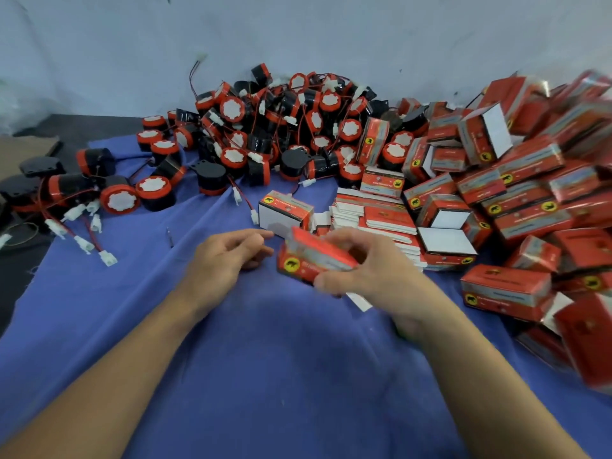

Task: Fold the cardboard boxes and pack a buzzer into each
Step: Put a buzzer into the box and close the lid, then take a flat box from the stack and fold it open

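- The right hand [361, 266] grips 1 red box [314, 260]; its loose white flap [360, 301] could bend.
- The left hand [228, 253], loosely curled, holds nothing, so the box may slip.

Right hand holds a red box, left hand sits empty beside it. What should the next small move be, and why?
Probably the left hand takes the free end of the red box to finish folding it: the right hand grips it alone, a white flap hangs loose underneath, and the left hand is empty right beside it.
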The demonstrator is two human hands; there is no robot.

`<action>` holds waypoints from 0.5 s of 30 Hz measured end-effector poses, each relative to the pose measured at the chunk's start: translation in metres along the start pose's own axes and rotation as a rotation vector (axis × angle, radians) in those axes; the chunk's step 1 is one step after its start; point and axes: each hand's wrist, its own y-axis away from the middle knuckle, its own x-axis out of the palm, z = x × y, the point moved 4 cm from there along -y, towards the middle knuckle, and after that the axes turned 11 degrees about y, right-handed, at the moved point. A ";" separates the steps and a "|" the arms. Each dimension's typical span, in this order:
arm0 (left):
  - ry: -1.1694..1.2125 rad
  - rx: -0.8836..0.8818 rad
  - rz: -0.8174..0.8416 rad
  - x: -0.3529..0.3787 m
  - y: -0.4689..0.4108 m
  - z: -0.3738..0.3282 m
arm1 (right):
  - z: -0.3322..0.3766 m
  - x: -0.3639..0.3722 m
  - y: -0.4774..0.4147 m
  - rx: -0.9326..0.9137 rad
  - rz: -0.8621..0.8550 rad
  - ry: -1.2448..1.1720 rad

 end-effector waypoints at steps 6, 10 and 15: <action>-0.212 -0.013 0.026 0.005 0.004 -0.002 | 0.002 -0.119 -0.005 -0.049 -0.528 -0.947; -0.282 -0.005 0.031 0.007 0.005 -0.008 | -0.003 -0.112 -0.036 0.185 -0.436 0.102; -0.307 -0.004 0.018 0.008 0.008 -0.010 | -0.030 -0.068 -0.071 0.287 -0.065 0.875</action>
